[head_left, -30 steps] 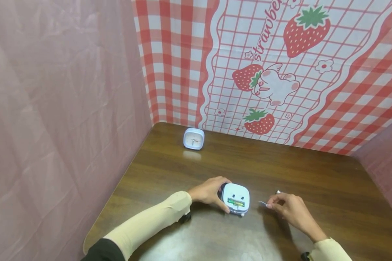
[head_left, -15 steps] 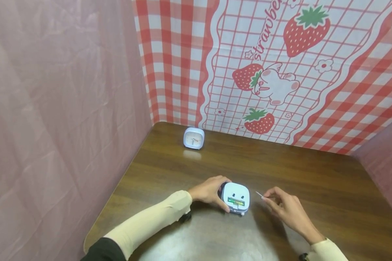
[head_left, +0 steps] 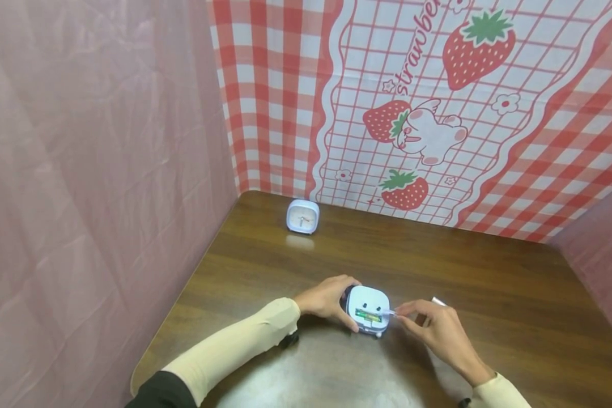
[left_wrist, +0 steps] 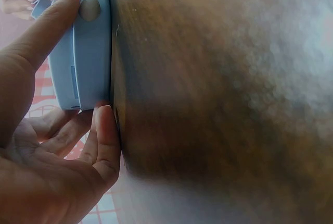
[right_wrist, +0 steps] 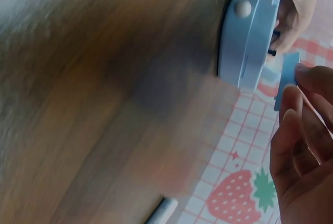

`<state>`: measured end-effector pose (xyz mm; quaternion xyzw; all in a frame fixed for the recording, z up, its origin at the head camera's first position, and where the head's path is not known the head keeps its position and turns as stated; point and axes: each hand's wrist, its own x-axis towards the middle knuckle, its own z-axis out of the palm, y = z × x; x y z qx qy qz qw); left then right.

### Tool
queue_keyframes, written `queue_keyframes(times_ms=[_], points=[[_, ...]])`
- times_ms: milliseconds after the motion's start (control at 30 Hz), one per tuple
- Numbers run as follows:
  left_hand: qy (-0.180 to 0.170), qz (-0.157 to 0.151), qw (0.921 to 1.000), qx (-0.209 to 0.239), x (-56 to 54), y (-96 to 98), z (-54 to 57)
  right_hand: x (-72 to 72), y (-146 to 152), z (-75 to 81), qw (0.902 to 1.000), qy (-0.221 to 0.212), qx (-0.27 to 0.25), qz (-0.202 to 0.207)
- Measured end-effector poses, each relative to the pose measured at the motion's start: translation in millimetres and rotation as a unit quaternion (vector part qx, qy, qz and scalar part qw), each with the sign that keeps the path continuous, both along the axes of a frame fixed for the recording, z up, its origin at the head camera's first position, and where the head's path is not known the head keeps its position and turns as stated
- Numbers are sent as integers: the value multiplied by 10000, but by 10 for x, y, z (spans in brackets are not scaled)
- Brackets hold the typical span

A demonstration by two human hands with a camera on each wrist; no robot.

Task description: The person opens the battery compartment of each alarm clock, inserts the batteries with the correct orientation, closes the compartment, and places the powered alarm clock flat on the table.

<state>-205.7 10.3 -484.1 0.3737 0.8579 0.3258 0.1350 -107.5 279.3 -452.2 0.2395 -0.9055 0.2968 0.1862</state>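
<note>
A small pale blue-white alarm clock [head_left: 369, 297] lies face down on the table, its battery compartment uncovered and a green battery [head_left: 368, 315] inside. My left hand [head_left: 328, 301] grips the clock's left side, thumb along the near edge and fingers around the far edge, as the left wrist view also shows. Between thumb and fingertips my right hand [head_left: 438, 331] pinches a thin battery cover [right_wrist: 288, 81]. That cover overlaps the clock's right edge in the head view, close above the open compartment. Two dark knobs [head_left: 364, 306] stick up from the clock's back.
Another alarm clock [head_left: 302, 216] stands upright at the far left of the wooden table [head_left: 265, 266]. A small white stick-like object [head_left: 438, 301] lies just beyond the right hand. A pink curtain [head_left: 107, 170] hangs on the left; a strawberry-print cloth [head_left: 413, 141] backs the table.
My right hand has moved left with the battery cover, from beside the clock to over its right edge. The left hand and the clock stay in place.
</note>
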Motion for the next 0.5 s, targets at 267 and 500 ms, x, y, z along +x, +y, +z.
queue_keyframes(times_ms=[267,500], points=[[-34,-12,10000,29,-6,-4,-7,31,-159,-27,9996,189,34,203],[15,-12,10000,7,-6,-8,-14,38,-241,-44,9980,486,184,361]])
